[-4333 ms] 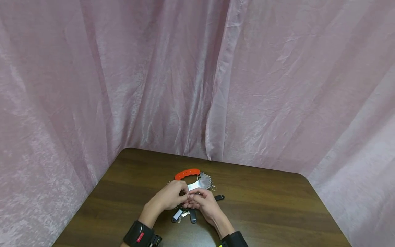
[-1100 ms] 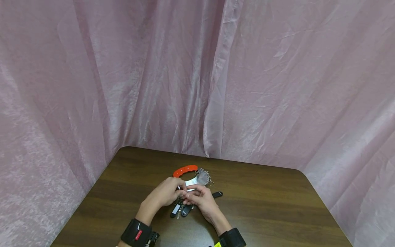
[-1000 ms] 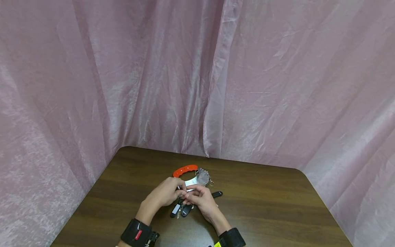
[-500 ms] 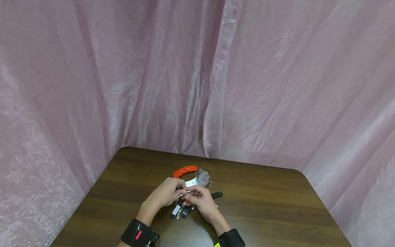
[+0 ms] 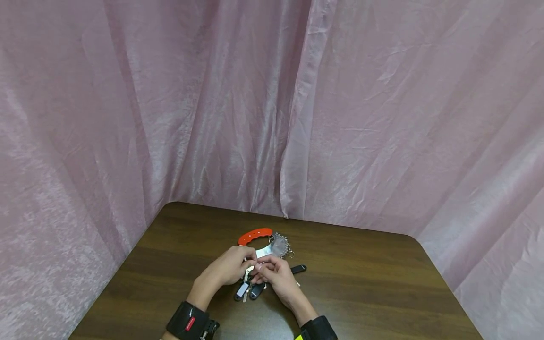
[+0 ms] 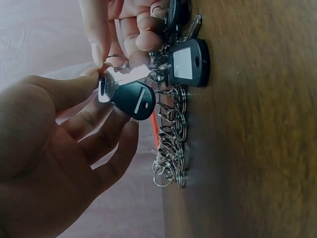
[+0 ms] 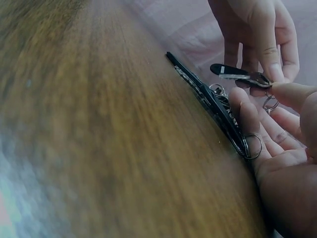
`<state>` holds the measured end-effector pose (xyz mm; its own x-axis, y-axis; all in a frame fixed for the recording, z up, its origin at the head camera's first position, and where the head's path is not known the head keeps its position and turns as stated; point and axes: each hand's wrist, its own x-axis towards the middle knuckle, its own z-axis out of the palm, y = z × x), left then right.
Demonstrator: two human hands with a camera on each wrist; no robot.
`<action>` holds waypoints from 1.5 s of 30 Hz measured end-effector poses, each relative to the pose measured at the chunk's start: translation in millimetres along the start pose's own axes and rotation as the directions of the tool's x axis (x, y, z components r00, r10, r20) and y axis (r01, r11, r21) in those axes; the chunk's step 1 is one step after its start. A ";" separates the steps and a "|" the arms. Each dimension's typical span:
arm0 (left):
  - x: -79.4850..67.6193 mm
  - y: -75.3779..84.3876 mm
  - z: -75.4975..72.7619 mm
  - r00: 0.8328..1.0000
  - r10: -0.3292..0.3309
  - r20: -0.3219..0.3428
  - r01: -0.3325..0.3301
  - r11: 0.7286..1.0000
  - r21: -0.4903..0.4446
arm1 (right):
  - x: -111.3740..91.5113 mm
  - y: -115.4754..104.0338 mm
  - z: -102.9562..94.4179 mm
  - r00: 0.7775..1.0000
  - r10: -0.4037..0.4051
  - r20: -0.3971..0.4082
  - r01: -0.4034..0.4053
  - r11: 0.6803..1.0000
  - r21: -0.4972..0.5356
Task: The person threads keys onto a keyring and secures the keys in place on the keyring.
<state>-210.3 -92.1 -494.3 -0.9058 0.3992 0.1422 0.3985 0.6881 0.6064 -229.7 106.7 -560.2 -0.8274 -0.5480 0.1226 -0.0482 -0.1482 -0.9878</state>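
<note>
My left hand [image 5: 229, 265] pinches a silver key [image 6: 130, 77] by its head, with a black key tag [image 6: 138, 101] hanging beside it. Thumb and finger of my right hand [image 5: 278, 276] meet the left fingertips and pinch a small split ring [image 7: 271, 103] at the key's head. How far the key and tag sit on that ring is hidden by the fingers. Under the hands lie more keys and black tags, one with a white label [image 6: 183, 63]. Another ring [image 7: 253, 147] lies against the right hand's fingers.
Just beyond the hands lies a metal key holder with a red-orange grip [image 5: 255, 234] and a row of clips and rings [image 6: 171, 134]. One black tag [image 5: 299, 268] lies right of the right hand. Pink curtain [image 5: 238, 118] borders the wooden table [image 5: 361, 274].
The key has come into plain view below the left fingertips over the last second. Compared with the oldest frame, the black tags under the hands lie closer together. Both hands stay nearly in place.
</note>
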 end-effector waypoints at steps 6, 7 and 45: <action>-1.8 0.0 -2.1 0.999 -0.022 0.025 0.023 1.000 -0.020 | -0.5 -1.8 0.4 1.000 -0.011 0.014 0.011 1.000 -0.003; -2.0 0.0 -2.1 0.999 -0.026 0.030 0.027 0.999 -0.022 | -0.8 -1.9 0.3 1.000 -0.010 0.016 0.010 1.000 -0.006; -2.6 -4.5 -6.1 0.999 -0.024 0.027 0.026 0.997 -0.079 | -1.2 -0.8 -3.3 0.999 -0.003 0.044 0.003 1.000 -0.021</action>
<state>-210.6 -99.9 -492.7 -0.9106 0.3994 0.1064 0.3625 0.6481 0.6697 -230.6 110.2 -559.9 -0.8020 -0.5831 0.1292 -0.0626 -0.1330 -0.9891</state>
